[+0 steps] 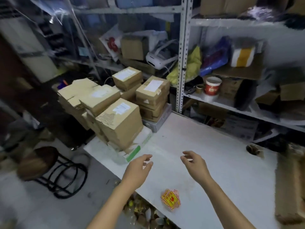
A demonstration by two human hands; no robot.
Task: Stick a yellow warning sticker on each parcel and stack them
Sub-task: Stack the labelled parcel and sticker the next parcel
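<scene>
Head view: white desk in front.
Left hand: loose, empty, above desk.
Right hand: loose, empty, above desk.
Parcels: piled on desk's far-left end.
Stickers: yellow, desk's near edge.

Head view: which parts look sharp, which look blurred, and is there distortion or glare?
In the head view the parcels are fairly sharp; the right-edge shelves smear into blur; the shelf upright leans from wide-angle distortion; the plastic sheet catches glare; the yellow stickers are soft, print unreadable.
</scene>
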